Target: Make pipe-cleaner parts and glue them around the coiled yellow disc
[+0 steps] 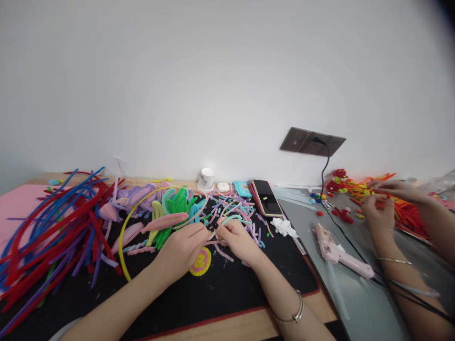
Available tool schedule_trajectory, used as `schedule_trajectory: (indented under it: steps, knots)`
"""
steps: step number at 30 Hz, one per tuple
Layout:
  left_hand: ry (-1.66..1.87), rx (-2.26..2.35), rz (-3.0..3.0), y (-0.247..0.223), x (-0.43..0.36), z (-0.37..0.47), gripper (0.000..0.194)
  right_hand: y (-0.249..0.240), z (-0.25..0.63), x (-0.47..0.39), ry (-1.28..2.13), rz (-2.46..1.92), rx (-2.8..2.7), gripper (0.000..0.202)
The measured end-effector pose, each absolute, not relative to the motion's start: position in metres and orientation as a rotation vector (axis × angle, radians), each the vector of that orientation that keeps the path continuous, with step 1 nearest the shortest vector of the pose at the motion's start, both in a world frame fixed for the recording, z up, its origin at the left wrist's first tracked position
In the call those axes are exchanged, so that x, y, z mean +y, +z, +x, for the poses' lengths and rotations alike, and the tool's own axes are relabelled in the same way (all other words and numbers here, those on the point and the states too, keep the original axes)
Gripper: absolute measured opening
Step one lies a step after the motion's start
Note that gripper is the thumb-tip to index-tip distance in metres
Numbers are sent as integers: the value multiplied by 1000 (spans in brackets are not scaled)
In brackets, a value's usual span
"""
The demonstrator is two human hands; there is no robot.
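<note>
My left hand (188, 247) and my right hand (235, 239) meet above the black mat (220, 293), fingers closed. Between their fingertips is a short pale pipe cleaner (212, 236), mostly hidden by the fingers. A yellow and pink coiled disc (201, 262) lies flat just below my hands. Close by my left hand are a pink leaf-shaped pipe cleaner piece (165, 221) and a bundle of green loops (177, 202). Many short pastel pipe cleaner pieces (232, 204) are scattered behind my right hand. A silver bangle circles my right wrist.
Long red, blue and purple pipe cleaners (71, 222) spread at the left. A white cup (206, 179) and a phone (267, 198) stand and lie near the wall. On the grey table, a pink glue gun (339, 253) lies beside a co-worker's hands (382, 210), which handle red pieces.
</note>
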State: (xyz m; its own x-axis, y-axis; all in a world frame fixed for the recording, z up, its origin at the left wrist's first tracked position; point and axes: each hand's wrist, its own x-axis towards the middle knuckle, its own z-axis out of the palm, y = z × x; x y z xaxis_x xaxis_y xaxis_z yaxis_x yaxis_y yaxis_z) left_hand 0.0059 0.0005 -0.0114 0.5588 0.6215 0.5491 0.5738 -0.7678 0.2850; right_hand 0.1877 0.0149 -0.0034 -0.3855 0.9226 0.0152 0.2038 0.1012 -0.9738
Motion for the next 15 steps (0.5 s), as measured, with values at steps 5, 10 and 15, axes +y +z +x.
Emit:
schedule_trajectory:
  steps: [5,10,15]
  knots:
    - [992,1019,2670,-8,1,8,28,5,184,13,1298,-1093,-1546,10]
    - [994,1051,2351,-4,1,10,22,2,184,14,1419,-1095,-1398,10]
    - [933,1110,2084,-5,2,12,18,-2,184,16,1435,-1077,-1378,10]
